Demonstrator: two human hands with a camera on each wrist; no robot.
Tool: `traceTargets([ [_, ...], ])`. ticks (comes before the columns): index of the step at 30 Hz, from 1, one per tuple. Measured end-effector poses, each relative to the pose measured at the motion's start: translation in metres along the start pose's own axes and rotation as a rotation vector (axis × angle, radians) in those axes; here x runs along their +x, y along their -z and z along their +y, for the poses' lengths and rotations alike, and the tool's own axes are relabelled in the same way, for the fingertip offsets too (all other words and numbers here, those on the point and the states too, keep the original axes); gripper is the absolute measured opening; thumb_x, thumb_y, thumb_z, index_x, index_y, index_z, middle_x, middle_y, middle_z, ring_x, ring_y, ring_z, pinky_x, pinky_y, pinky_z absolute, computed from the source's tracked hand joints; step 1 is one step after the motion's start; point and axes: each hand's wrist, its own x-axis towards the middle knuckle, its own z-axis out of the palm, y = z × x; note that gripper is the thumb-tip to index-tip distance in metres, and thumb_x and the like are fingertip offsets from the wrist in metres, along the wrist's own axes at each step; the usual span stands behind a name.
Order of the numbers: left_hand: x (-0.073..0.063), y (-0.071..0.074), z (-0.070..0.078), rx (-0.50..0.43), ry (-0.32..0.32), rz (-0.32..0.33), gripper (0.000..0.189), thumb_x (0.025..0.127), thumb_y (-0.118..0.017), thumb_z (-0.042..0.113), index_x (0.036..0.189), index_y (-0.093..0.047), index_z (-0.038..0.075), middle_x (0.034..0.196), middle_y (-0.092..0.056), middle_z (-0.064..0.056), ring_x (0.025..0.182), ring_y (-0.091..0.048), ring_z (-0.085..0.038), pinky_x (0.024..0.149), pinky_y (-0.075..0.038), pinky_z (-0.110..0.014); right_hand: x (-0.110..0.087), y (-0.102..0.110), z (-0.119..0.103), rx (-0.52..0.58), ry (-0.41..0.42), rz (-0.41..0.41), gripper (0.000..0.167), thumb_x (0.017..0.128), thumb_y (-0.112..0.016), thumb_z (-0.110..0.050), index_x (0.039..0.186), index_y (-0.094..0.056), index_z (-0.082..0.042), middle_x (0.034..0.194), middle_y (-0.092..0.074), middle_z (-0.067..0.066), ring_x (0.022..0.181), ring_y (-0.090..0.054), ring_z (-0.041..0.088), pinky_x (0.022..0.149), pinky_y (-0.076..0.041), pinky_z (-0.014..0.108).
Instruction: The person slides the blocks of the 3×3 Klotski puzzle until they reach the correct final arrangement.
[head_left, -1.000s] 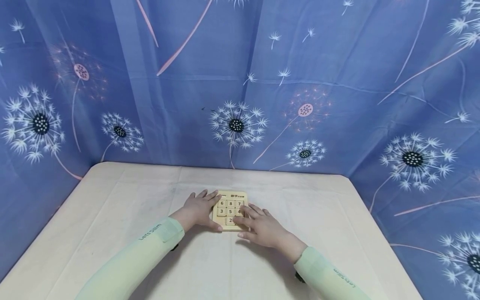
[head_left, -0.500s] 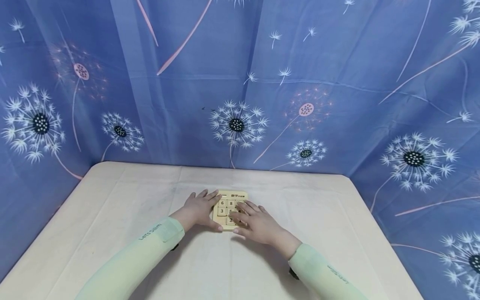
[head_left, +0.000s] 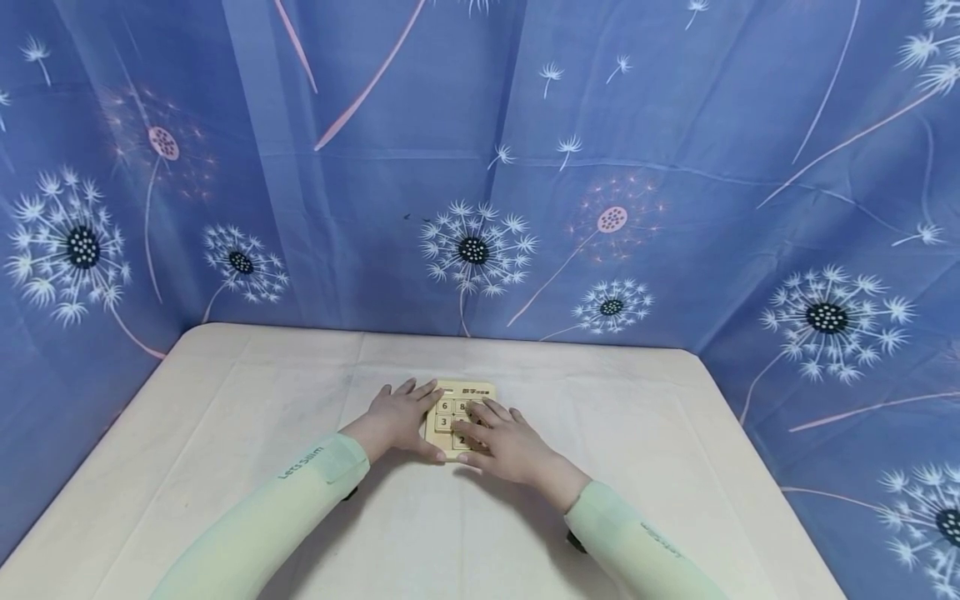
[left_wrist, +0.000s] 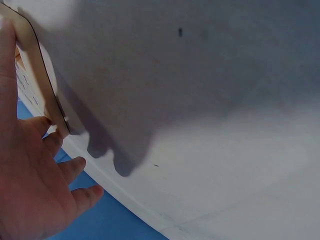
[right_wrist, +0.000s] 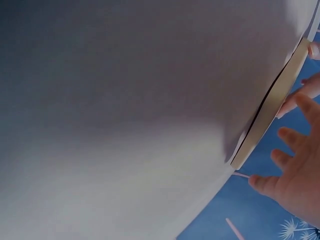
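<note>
A pale yellow number slide puzzle [head_left: 448,442] lies flat on the table, with square tiles showing 6, 8, 3 and 2. My left hand [head_left: 397,419] holds its left side, thumb at the near corner and index finger near the far corner. In the left wrist view the thumb lies on the board's edge [left_wrist: 42,75] while the outer fingers stick out free. Over the right-hand tiles lies my right hand [head_left: 517,448], fingers spread and fairly straight, fingertips at the middle tiles. It hides several tiles. An open slot shows at the puzzle's lower left.
A cream cloth covers the table [head_left: 300,517]. Blue curtains [head_left: 360,208] with dandelion prints stand behind it and along both sides. Both forearms wear pale green sleeves [head_left: 262,521].
My right hand has moved left across the puzzle, from its right edge to the middle column, covering the 7, 4 and 5 tiles. My left hand stays in place.
</note>
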Motion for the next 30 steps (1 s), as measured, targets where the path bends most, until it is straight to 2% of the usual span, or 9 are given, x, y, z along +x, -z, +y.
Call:
traceTargets([
  [9, 0.0012, -0.0007, -0.0006, 0.003, -0.003, -0.001, 0.115, 0.073, -0.075, 0.076, 0.163, -0.029, 0.021, 0.173, -0.022, 0.001, 0.159, -0.023, -0.037, 0.127, -0.024, -0.065, 0.0068, -0.0023, -0.0011, 0.007, -0.023, -0.015, 0.057, 0.101, -0.053, -0.057, 0.151, -0.053, -0.028, 0.167, -0.036, 0.012, 0.156, -0.030, 0.041, 0.119, -0.033, 0.073],
  [30, 0.0003, 0.0011, 0.0007, 0.001, 0.007, -0.011, 0.114, 0.074, -0.075, 0.075, 0.163, -0.028, 0.022, 0.173, -0.022, 0.001, 0.160, -0.023, -0.036, 0.128, -0.024, -0.064, 0.0076, -0.0047, -0.0010, -0.035, -0.023, -0.033, 0.055, 0.101, -0.055, -0.056, 0.149, -0.054, -0.030, 0.167, -0.036, 0.010, 0.156, -0.029, 0.040, 0.120, -0.032, 0.072],
])
